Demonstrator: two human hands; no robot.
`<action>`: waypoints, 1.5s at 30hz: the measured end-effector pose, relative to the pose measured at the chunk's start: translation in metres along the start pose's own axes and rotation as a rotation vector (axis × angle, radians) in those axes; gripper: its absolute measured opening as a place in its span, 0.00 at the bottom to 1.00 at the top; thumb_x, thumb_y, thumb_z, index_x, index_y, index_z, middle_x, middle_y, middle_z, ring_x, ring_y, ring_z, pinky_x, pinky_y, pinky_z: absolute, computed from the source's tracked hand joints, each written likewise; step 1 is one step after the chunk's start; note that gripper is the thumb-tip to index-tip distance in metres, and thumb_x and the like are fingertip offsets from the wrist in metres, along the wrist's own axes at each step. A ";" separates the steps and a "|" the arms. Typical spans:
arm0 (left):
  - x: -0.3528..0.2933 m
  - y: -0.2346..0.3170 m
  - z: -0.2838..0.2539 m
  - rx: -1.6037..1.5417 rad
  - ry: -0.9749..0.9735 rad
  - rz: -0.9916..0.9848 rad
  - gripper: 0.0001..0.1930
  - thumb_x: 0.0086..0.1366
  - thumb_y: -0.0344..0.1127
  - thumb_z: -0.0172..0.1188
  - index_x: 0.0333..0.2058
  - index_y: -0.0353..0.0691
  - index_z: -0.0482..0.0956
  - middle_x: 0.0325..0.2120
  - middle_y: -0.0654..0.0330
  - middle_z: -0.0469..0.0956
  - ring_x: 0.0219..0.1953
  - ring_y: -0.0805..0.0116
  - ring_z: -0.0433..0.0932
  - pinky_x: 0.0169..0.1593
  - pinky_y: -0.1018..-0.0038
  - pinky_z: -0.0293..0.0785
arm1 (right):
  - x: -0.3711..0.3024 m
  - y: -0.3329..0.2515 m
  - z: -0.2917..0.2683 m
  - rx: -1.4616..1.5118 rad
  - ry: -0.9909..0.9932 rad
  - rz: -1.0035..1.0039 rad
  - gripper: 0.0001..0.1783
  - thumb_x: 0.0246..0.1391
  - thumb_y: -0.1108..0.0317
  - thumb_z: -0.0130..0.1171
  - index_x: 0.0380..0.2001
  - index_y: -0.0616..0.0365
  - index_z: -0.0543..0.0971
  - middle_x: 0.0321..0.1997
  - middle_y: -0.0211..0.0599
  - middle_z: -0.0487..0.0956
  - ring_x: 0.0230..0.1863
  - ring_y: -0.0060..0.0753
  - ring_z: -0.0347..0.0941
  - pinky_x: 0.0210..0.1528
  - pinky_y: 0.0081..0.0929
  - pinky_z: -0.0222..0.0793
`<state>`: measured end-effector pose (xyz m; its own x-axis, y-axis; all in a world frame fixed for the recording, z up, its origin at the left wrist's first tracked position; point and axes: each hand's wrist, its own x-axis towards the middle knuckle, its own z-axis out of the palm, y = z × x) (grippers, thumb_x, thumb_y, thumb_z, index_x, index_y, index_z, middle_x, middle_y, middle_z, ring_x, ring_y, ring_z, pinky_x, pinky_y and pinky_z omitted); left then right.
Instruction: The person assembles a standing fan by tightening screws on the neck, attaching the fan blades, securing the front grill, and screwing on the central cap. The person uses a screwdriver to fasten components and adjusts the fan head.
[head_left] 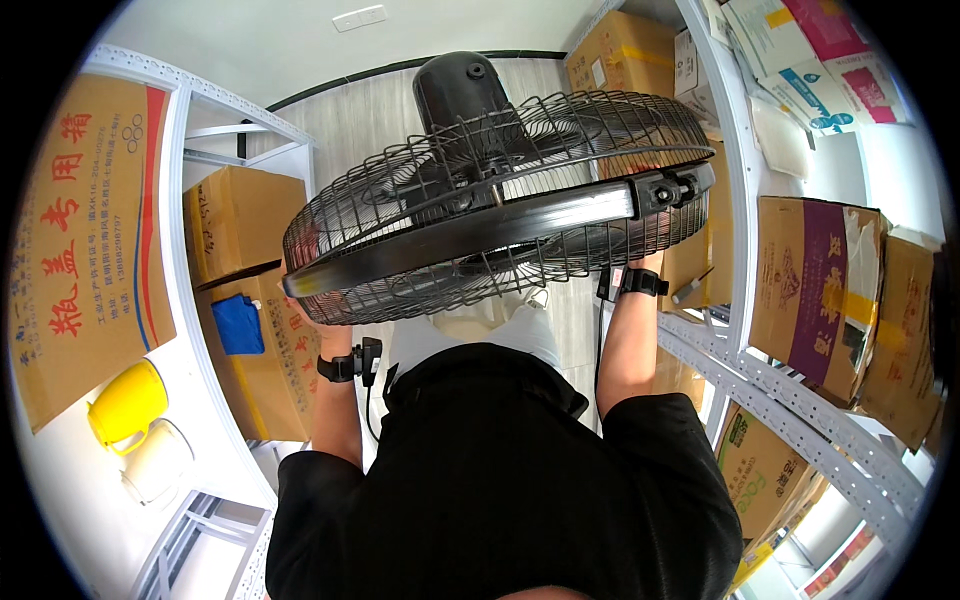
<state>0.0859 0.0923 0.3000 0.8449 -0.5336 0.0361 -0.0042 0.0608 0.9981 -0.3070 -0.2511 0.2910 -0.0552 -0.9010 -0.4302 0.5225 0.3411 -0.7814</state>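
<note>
A large black electric fan (470, 225) with a round wire cage is held up in front of my body. Its dark motor housing (458, 90) points away from me, and a broad black band crosses the cage's near part. At the cage's left end, my left hand (322, 318) is closed on the wires. My right hand (650, 262) grips the right end, near the clamp on the band. The cage hides most of the fingers of both hands. Each wrist wears a black strap with a small box.
White metal shelving (742, 200) stands close on both sides. Cardboard boxes (250, 225) fill the left shelves, with a folded blue cloth (238, 325) against one. A yellow jug (130, 405) sits at the lower left. More cartons (815, 280) line the right. A wall (270, 45) closes the far end.
</note>
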 end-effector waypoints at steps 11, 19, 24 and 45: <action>0.002 0.003 -0.003 -0.002 0.022 -0.006 0.29 0.72 0.50 0.42 0.67 0.44 0.54 0.64 0.52 0.60 0.63 0.57 0.63 0.65 0.60 0.60 | 0.009 -0.001 0.005 0.014 -0.002 -0.011 0.14 0.61 0.47 0.52 0.35 0.42 0.76 0.30 0.18 0.75 0.33 0.22 0.73 0.38 0.28 0.71; -0.001 0.003 -0.007 0.005 0.047 -0.020 0.29 0.71 0.48 0.43 0.67 0.43 0.54 0.64 0.52 0.59 0.63 0.58 0.62 0.65 0.60 0.61 | 0.009 0.003 0.007 0.030 -0.007 -0.024 0.14 0.61 0.47 0.52 0.35 0.42 0.76 0.30 0.18 0.75 0.33 0.21 0.73 0.38 0.27 0.71; -0.004 0.003 -0.009 0.015 0.053 -0.027 0.29 0.71 0.46 0.44 0.67 0.43 0.53 0.64 0.52 0.59 0.63 0.58 0.62 0.65 0.61 0.61 | 0.003 0.010 0.008 0.048 -0.008 -0.033 0.14 0.61 0.47 0.52 0.35 0.42 0.77 0.30 0.18 0.75 0.33 0.20 0.72 0.38 0.26 0.71; -0.009 0.008 -0.010 0.027 0.035 -0.001 0.30 0.69 0.40 0.49 0.67 0.42 0.52 0.64 0.52 0.59 0.63 0.60 0.62 0.64 0.62 0.63 | -0.009 0.013 0.009 0.109 -0.020 -0.073 0.13 0.62 0.48 0.51 0.35 0.43 0.77 0.31 0.17 0.75 0.33 0.18 0.72 0.39 0.23 0.71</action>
<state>0.0840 0.1059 0.3073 0.8631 -0.5040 0.0333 -0.0171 0.0368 0.9992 -0.2919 -0.2409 0.2883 -0.0802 -0.9280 -0.3638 0.6071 0.2440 -0.7563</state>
